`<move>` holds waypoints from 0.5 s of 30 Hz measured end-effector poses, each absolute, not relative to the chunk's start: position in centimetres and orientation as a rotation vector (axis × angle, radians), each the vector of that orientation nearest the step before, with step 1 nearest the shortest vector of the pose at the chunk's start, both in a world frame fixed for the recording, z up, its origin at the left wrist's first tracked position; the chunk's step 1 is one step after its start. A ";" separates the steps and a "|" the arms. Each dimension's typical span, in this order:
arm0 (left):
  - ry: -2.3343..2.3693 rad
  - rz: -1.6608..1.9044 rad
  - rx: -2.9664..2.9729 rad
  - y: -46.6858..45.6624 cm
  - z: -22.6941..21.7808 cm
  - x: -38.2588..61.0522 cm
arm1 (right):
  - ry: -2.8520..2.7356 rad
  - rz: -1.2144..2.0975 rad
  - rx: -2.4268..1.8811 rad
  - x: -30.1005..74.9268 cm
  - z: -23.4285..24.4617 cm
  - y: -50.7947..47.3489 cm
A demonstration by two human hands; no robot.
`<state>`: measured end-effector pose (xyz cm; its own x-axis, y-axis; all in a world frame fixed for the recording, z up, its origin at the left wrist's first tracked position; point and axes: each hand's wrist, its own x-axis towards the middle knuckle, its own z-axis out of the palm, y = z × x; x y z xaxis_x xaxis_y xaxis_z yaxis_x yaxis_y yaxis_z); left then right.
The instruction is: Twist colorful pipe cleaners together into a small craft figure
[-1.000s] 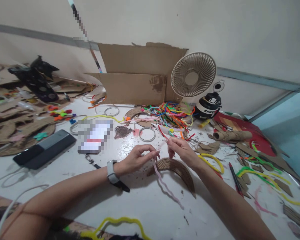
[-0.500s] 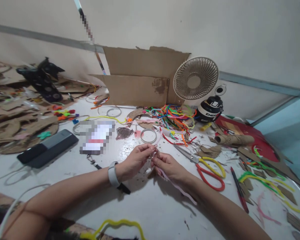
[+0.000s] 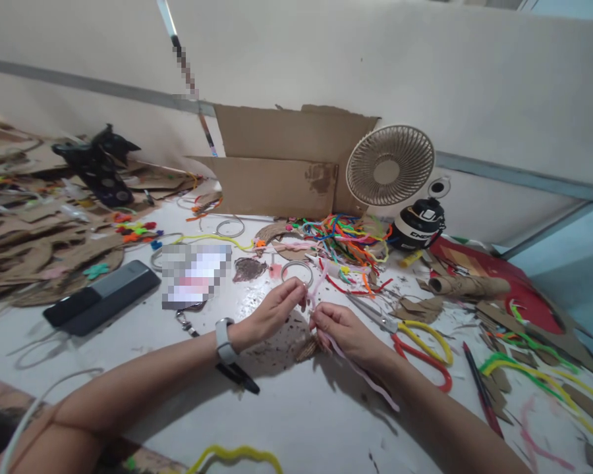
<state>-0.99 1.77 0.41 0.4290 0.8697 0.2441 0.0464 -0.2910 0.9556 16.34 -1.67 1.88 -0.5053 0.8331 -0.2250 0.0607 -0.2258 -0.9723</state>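
A pale pink pipe cleaner [image 3: 360,372] is pinched in my right hand [image 3: 344,332]. Its long tail trails down toward my right forearm, while its short upper end stands up between the two hands. Beside that upper end, my left hand [image 3: 278,309] has its fingers curled together; whether anything is in them is hidden. A small brown cardboard scrap [image 3: 305,349] shows just below my right fingertips. Just beyond my left hand lies a metal ring [image 3: 297,264]. Scissors [image 3: 425,332] with yellow and red handles rest to the right of my right hand.
Behind my hands lies a heap of coloured pipe cleaners [image 3: 340,237], with a fan [image 3: 388,168] and a black jar [image 3: 418,227] past it. Phones [image 3: 103,296] and cardboard pieces [image 3: 69,247] occupy the left. A red pen [image 3: 481,388] and a cardboard roll [image 3: 469,286] are at right.
My hands have drawn slightly apart, so the pink pipe cleaner's upper end now shows between them. The right hand still grips it. The whole view has shifted a little.
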 end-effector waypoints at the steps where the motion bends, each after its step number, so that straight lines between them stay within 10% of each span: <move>1: 0.796 0.994 1.697 1.6 0.5 -1.0 | -1.460 1.805 -1.074 16.3 1.8 -1.7; 15: 0.713 0.997 1.573 0.5 0.4 -0.4 | -1.311 2.032 -0.950 15.2 1.6 -2.8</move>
<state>-0.38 0.50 0.39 0.4668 0.8537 0.2307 -0.0583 -0.2306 0.9713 15.24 -2.76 1.60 -0.6080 0.7467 -0.2697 -0.0619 -0.3832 -0.9216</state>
